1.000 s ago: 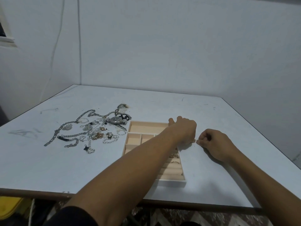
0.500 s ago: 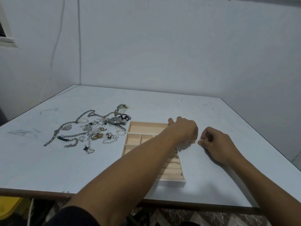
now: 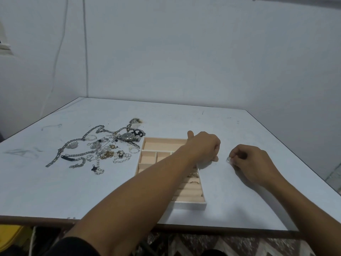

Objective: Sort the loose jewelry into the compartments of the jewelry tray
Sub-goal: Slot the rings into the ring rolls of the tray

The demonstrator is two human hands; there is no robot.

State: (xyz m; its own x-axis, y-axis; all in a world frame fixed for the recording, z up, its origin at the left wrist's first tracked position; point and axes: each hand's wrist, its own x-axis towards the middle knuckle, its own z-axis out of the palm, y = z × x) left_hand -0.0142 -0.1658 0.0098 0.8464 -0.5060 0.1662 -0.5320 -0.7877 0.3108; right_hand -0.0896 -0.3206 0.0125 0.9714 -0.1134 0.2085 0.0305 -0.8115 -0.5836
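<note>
- The right hand (image 3: pixel 249 163) is pinching a small silver ring (image 3: pixel 228 159) between thumb and fingertips, low over the counter (image 3: pixel 239 191) just right of the jewelry tray (image 3: pixel 188 206).
- The left hand (image 3: pixel 203 146) reaches across the tray and sits curled in a loose fist by its far right corner, one fingertip down on the counter. Nothing shows in it, though the palm is hidden, so I can't rule out something tiny in there.
- The hands are apart, with a gap of bare counter between them.
- My take on doing this step well: keep the pinch on the band's edge, carry the ring over the tray wall, and push it into a slot of the ring rolls (image 3: pixel 190 193) rather than dropping it. Pulling that left forearm back first would help, since it covers half the tray.
- Tray contents: a couple of gold rings (image 3: pixel 193 174) are already in the rolls. The long far compartment and the small square ones look bare, and the middle is hidden by the arm.
- The rest of the loose jewelry (image 3: pixel 99 150) is heaped on the counter left of the tray, with chains, beads and a watch (image 3: pixel 127 137), so I'd guess it's early days.
</note>
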